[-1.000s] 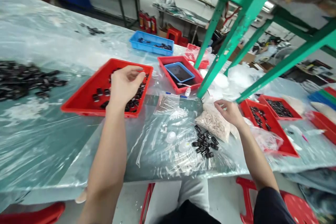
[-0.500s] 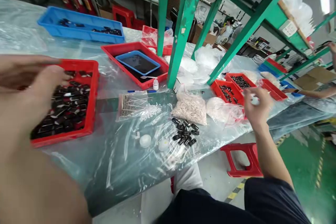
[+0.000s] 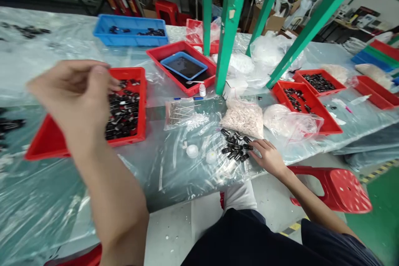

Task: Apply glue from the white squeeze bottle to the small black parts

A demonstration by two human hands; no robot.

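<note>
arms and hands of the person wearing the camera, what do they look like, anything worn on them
The left hand and right hand are ungloved, with no watch or band visible. A dark navy sleeve covers the right upper arm; no left sleeve shows.

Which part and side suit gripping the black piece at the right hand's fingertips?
Probably its right end, approached from the right: the black piece lies roughly lengthwise toward the right hand, while other black pieces crowd its left.
</note>
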